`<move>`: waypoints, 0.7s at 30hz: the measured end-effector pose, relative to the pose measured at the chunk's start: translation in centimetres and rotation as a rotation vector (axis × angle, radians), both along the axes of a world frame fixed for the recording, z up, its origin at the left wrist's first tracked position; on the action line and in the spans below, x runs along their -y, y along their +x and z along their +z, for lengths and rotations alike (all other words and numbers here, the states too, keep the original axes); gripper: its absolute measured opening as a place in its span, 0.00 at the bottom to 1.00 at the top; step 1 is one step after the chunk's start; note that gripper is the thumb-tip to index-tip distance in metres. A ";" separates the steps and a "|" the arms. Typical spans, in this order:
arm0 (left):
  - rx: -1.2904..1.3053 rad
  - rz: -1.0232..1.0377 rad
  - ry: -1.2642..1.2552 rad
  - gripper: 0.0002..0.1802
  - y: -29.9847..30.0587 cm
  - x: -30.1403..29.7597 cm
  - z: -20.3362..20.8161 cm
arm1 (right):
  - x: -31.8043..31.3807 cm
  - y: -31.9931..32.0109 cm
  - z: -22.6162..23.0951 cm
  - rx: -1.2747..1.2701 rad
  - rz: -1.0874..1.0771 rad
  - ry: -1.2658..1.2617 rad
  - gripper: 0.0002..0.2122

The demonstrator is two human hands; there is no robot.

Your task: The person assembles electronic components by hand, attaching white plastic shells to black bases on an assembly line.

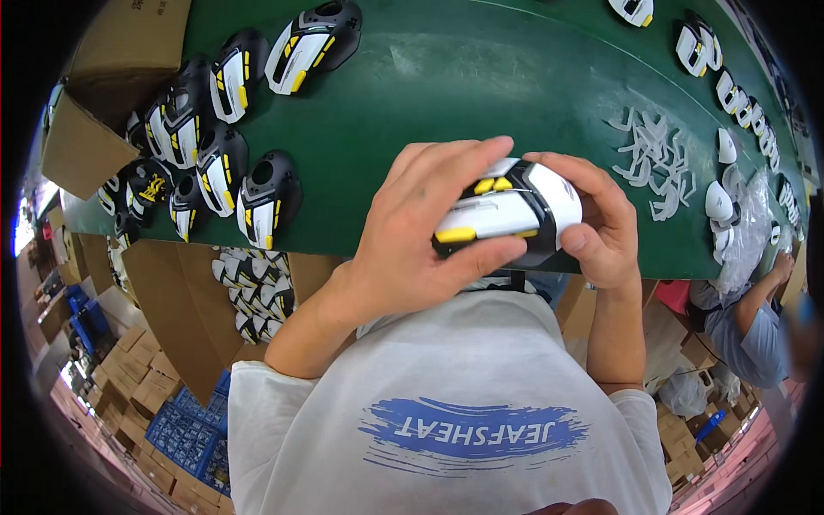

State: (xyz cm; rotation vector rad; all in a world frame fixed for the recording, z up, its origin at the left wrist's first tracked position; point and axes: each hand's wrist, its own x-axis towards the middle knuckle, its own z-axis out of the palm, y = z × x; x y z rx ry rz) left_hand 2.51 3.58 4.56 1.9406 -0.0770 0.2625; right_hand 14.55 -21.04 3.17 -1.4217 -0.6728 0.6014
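Between my hands, over the near edge of the green table, is a black, white and yellow plastic shell (498, 213). My left hand (412, 227) wraps its left part, fingers across the far side and thumb along the near side. At its right end is a smooth white cap (556, 196). My right hand (608, 219) grips this cap between thumb and fingers. Whether the cap is fully seated on the shell I cannot tell. The palms and the shell's underside are hidden.
Similar shells (221, 172) stand at the left by an open cardboard box (86, 146). Clear plastic strips (652, 159) lie in a heap at the right. Farther right are white caps (719, 202), a plastic bag (747, 232) and another person's arm (760, 292). A box of parts (257, 292) sits below the table.
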 end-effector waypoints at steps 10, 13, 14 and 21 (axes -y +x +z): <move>0.366 0.066 0.320 0.45 -0.9 -0.5 0.0 | -1.6 2.1 2.4 0.707 0.145 0.006 0.24; 0.475 0.044 0.485 0.38 -1.5 -1.8 -0.8 | -1.6 0.6 3.3 0.879 0.069 -0.065 0.20; 0.472 0.073 0.513 0.35 -2.0 -2.0 -1.0 | -1.6 0.2 2.8 0.911 0.062 -0.046 0.19; 0.268 0.124 0.272 0.41 -8.7 -1.7 -1.2 | -2.9 -1.7 1.1 0.809 0.101 -0.030 0.30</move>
